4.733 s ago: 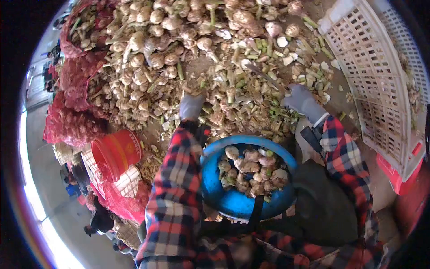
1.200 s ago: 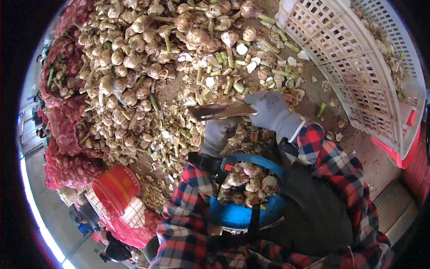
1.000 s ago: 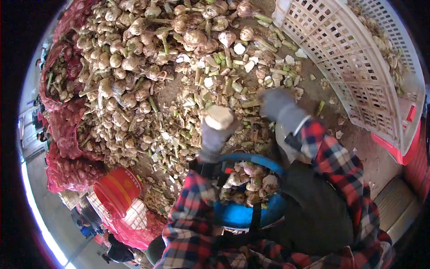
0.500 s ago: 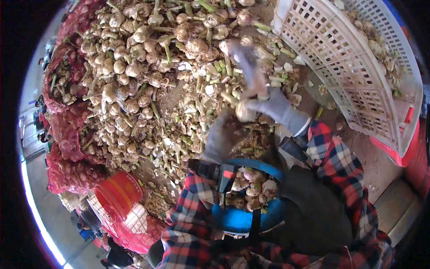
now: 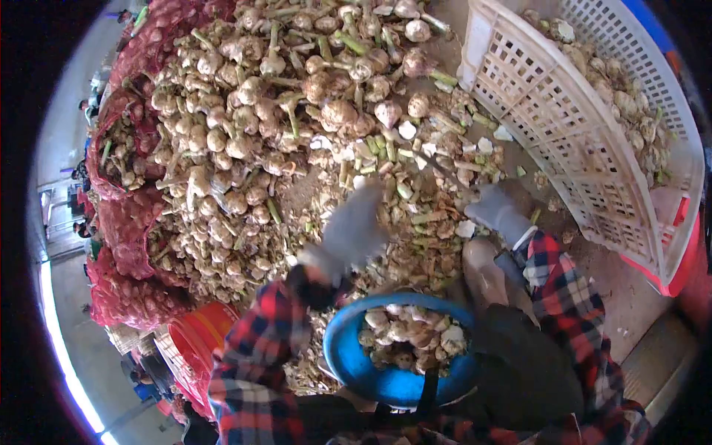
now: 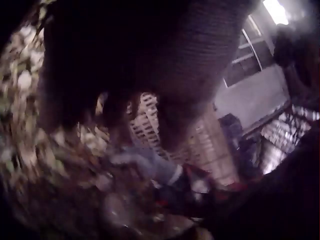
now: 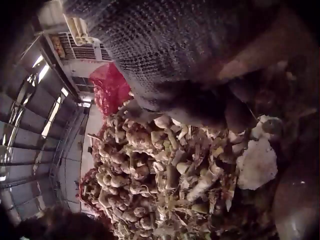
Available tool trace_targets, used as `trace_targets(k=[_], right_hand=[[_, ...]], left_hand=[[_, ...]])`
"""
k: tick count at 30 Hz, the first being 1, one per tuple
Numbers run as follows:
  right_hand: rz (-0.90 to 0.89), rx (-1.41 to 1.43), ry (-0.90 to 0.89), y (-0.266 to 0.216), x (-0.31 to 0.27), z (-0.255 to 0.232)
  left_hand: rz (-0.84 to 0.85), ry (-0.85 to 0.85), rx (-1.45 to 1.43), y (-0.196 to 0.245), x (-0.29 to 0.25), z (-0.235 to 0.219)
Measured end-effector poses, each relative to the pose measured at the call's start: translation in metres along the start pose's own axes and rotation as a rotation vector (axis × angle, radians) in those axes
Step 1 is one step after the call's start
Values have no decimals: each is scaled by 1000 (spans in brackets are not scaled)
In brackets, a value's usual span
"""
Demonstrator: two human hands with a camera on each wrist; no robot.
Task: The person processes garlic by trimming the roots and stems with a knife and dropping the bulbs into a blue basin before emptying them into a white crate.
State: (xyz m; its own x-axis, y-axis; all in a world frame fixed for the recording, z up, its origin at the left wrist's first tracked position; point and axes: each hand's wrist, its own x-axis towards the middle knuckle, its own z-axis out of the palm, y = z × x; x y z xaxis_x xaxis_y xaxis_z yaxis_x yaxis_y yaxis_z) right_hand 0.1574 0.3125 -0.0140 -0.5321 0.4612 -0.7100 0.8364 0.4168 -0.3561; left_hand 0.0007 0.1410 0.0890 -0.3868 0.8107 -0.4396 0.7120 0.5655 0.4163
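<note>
My gloved left hand, blurred, is over the trimmings between the blue basin and the garlic heap, fingers stretched forward with no bulb visible in them. In the left wrist view it is a dark shape with fingers hanging down. My gloved right hand grips a knife, its blade pointing forward and left over cut stalks. The wooden knife handle shows beneath the grey glove in the right wrist view. Trimmed garlic bulbs lie in the blue basin. Untrimmed garlic with stalks is heaped ahead.
A white plastic crate leans at the right, with more garlic behind its slatted wall. Red mesh sacks line the left, beside a red bucket. Cut stalks and peelings litter the floor ahead of the basin.
The garlic bulb that was between the hands half a second ago has left them. My left hand has moved left and forward; my right hand, with the knife, has drawn back to the right.
</note>
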Motion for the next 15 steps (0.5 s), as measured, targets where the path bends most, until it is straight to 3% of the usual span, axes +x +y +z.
trace_targets(k=[3,4,7,8,10,11,13,14,15], right_hand=[[-20,52,16,-2,4,5],[-44,81,16,3,7,8],[-52,26,33,11,6,4],[-33,86,14,15,6,5],[9,199,-31,24,6,4],[16,202,-38,26,5,5],[12,105,96,25,8,4],[-48,127,87,22,9,2],[-48,127,76,10,4,-7]], left_hand=[[-180,438,465,-32,97,-33],[-188,479,486,-51,122,-32],[-380,210,520,-62,151,-31],[-379,212,524,-63,147,-31],[-399,275,161,-70,129,-26],[-285,308,-338,-117,133,7],[-91,51,-1361,-90,82,18],[-24,-94,-1670,-76,61,27],[25,-182,-1805,-64,44,36]])
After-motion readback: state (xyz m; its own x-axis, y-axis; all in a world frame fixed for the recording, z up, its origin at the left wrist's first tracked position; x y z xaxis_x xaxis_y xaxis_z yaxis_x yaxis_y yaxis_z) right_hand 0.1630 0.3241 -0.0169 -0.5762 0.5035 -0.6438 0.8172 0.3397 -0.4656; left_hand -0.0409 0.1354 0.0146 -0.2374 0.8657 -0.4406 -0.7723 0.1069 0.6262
